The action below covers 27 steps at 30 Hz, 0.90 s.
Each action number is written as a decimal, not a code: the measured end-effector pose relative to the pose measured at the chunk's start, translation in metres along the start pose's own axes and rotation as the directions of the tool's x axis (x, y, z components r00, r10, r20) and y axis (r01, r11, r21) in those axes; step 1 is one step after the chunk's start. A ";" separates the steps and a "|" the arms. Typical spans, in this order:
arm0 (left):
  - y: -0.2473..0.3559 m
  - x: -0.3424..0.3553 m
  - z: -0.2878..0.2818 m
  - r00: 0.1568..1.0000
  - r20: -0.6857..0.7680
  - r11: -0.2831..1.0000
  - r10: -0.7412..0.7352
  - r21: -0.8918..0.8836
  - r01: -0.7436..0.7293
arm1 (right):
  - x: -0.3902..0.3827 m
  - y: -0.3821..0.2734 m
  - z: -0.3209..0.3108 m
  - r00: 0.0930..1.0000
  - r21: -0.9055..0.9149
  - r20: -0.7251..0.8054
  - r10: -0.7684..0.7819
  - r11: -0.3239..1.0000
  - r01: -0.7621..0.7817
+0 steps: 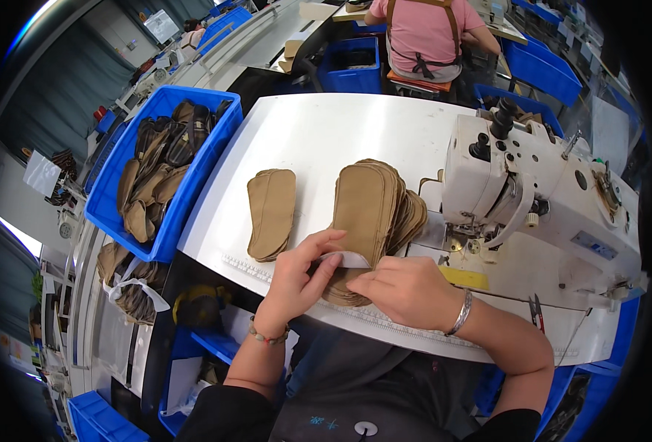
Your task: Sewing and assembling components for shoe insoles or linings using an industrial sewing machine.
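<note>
A tall stack of brown sole-shaped fabric pieces [363,195] lies on the white table in front of me, its layers fanned toward the right. The near end of the top piece is bent up, and its pale underside [349,259] shows. My left hand [300,274] pinches that raised edge between thumb and fingers. Close beside it, my right hand [410,291] is closed, its fingertips bent down against the near end of the stack; what they grip is hidden. A smaller stack of similar brown pieces [273,210] lies to the left, apart from both hands.
A white sewing machine [554,214] stands at the right, with a yellow block [464,278] and red-handled snips [537,313] near it. At the left is a blue crate [226,140] full of dark and brown pieces. Someone in a pink top [423,37] sits beyond the table.
</note>
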<state>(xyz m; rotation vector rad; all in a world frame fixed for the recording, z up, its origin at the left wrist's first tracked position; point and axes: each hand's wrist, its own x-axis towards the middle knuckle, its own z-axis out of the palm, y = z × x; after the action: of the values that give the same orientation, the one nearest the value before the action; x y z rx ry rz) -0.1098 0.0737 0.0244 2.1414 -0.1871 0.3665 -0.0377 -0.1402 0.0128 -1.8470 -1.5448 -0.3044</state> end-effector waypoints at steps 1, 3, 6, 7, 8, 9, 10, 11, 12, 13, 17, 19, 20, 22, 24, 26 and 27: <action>-0.001 -0.003 0.002 1.000 -0.002 1.000 -0.002 -0.001 0.002 | -0.001 0.001 0.002 1.000 -0.024 -0.021 0.011 1.000 -0.012; 0.000 -0.009 0.013 0.995 -0.042 0.970 -0.091 -0.230 0.079 | -0.001 0.003 -0.004 1.000 -0.024 -0.001 0.026 0.999 -0.026; -0.006 -0.016 0.025 0.976 -0.215 0.977 -0.034 -0.215 -0.013 | 0.006 0.003 -0.019 0.999 0.005 0.038 0.037 0.999 -0.038; -0.009 -0.017 0.022 0.985 -0.175 0.992 -0.001 -0.123 -0.021 | 0.007 0.003 -0.022 0.997 0.023 0.055 0.045 0.999 -0.046; -0.011 -0.017 0.020 0.984 -0.178 0.992 -0.003 -0.125 -0.020 | 0.007 0.003 -0.022 0.997 0.023 0.059 0.043 0.999 -0.044; -0.012 -0.016 0.017 0.987 -0.120 0.992 0.103 -0.063 -0.111 | 0.007 0.003 -0.021 0.995 0.056 -0.040 0.090 0.995 -0.088; -0.008 -0.013 0.014 0.977 -0.053 0.978 0.206 -0.007 -0.207 | 0.006 0.003 -0.021 0.980 0.090 -0.138 0.142 0.987 -0.131; 0.000 -0.013 0.012 0.977 -0.053 0.978 0.206 -0.009 -0.207 | 0.006 0.004 -0.020 0.980 0.089 -0.137 0.143 0.987 -0.132; 0.010 -0.013 0.010 0.992 -0.016 0.990 0.128 -0.050 -0.128 | 0.005 0.005 -0.019 0.969 0.119 -0.143 0.199 0.976 -0.183; 0.017 -0.014 0.008 0.999 0.023 0.995 0.049 -0.085 -0.047 | 0.005 0.004 -0.019 0.956 0.151 -0.149 0.254 0.961 -0.231; 0.014 -0.017 0.018 1.000 -0.005 1.000 -0.025 0.016 0.026 | 0.008 0.001 -0.022 0.949 0.103 -0.226 0.218 0.975 -0.199; 0.008 -0.018 0.024 0.993 -0.114 0.999 -0.028 -0.020 0.026 | 0.009 0.000 -0.033 0.977 0.032 -0.138 0.161 0.987 -0.159; 0.006 -0.019 0.026 0.993 -0.116 0.999 -0.029 -0.018 0.027 | 0.010 -0.001 -0.039 0.977 0.033 -0.138 0.160 0.987 -0.156; 0.004 -0.019 0.029 0.982 -0.187 1.000 0.000 -0.028 -0.006 | 0.011 -0.002 -0.048 0.985 0.112 0.164 0.059 0.991 -0.078; 0.005 -0.020 0.028 0.986 -0.165 1.000 -0.008 -0.014 0.006 | 0.008 -0.001 -0.044 0.984 0.066 0.172 0.052 0.996 -0.065; 0.003 -0.020 0.025 0.989 -0.144 1.000 -0.017 0.002 0.017 | 0.005 0.000 -0.037 0.983 0.022 0.179 0.045 0.999 -0.050; -0.002 -0.018 0.023 0.992 -0.106 0.997 0.069 0.036 -0.065 | 0.004 -0.001 -0.033 0.988 0.002 0.142 0.056 0.998 -0.057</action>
<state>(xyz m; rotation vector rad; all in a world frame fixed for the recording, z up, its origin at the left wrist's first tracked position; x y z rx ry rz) -0.1224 0.0554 0.0049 2.1449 -0.1932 0.5256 -0.0289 -0.1586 0.0394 -1.9403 -1.5825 -0.1442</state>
